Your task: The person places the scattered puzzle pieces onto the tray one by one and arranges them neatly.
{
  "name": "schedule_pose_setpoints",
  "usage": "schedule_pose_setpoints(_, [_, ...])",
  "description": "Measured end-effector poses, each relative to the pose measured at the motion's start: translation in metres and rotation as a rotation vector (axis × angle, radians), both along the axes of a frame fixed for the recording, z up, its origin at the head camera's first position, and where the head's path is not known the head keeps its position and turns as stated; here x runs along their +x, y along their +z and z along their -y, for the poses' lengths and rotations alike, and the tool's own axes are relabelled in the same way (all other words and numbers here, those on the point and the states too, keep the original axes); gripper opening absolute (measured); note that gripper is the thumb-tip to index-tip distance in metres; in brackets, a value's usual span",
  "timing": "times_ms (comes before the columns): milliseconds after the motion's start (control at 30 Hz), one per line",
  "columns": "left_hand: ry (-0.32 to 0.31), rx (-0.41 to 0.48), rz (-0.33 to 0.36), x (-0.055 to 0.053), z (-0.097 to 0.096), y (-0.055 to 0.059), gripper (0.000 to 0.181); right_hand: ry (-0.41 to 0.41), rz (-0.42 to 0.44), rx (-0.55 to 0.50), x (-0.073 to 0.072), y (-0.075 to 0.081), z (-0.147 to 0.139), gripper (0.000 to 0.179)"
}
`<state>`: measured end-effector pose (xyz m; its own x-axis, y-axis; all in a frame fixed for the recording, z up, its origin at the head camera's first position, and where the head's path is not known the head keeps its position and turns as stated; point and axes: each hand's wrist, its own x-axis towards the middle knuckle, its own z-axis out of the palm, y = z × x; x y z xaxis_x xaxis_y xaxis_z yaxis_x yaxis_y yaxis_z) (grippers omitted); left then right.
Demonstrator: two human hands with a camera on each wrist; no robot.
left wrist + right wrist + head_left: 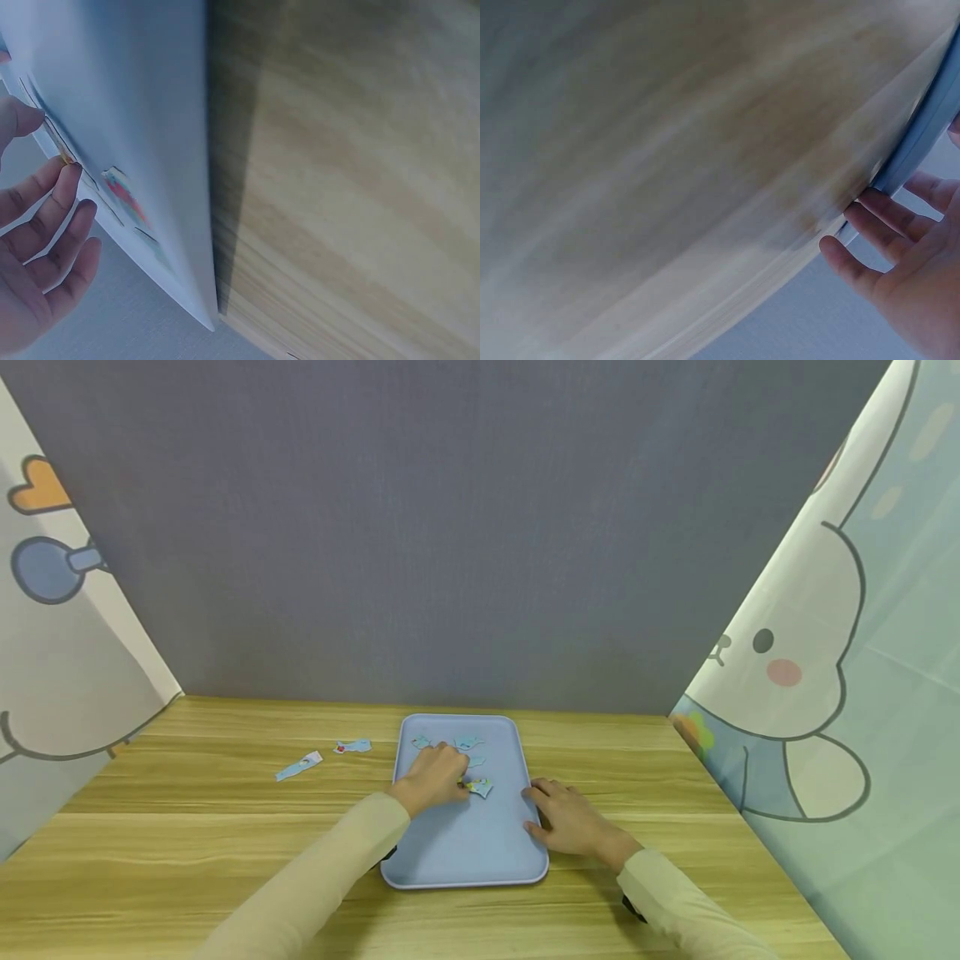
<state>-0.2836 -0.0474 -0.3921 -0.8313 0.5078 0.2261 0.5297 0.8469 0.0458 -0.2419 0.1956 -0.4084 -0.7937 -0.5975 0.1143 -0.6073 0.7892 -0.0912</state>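
Note:
My left hand [435,775] reaches over the light blue tray [465,852], thumb and fingertips pinching an irregular printed paper piece [480,787] with yellow on it. In the left wrist view the thumb and index fingertip meet the edge of this thin piece [58,141], low over the tray. Just beyond the hand more light blue paper pieces lie in the tray, one [467,742] near the top and another [421,742] at the upper left. At the tray's right side, my right hand [573,820] rests its extended fingertips against the rim [922,124].
Left of the tray, two more printed paper pieces lie on the wooden table [225,860]: a long strip [298,766] and a smaller one with a red spot [352,746]. A grey panel [420,543] rises behind, with cartoon-printed curtains [840,735] on both sides.

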Motion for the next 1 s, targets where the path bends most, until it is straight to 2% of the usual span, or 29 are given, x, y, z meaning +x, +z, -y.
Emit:
schedule_pose_setpoints(300, [-0.003, 0.042, 0.04, -0.001, 0.001, -0.004, 0.021, -0.009, 0.006, 0.006, 0.0, -0.001, 0.0, 0.048])
schedule_pose_setpoints(533, [-0.007, 0.047, 0.039, -0.003, 0.001, -0.008, 0.019, -0.009, 0.019, -0.002, 0.001, 0.0, 0.001, 0.047])
schedule_pose_setpoints(767, [-0.019, 0.045, 0.041, 0.001, 0.005, -0.004, 0.019, -0.012, 0.03, -0.014, 0.001, 0.002, 0.001, 0.047])
schedule_pose_setpoints(1000, [0.0, 0.022, 0.064, 0.003, 0.015, 0.001, 0.025, -0.032, 0.057, 0.007, -0.002, 0.004, 0.001, 0.049])
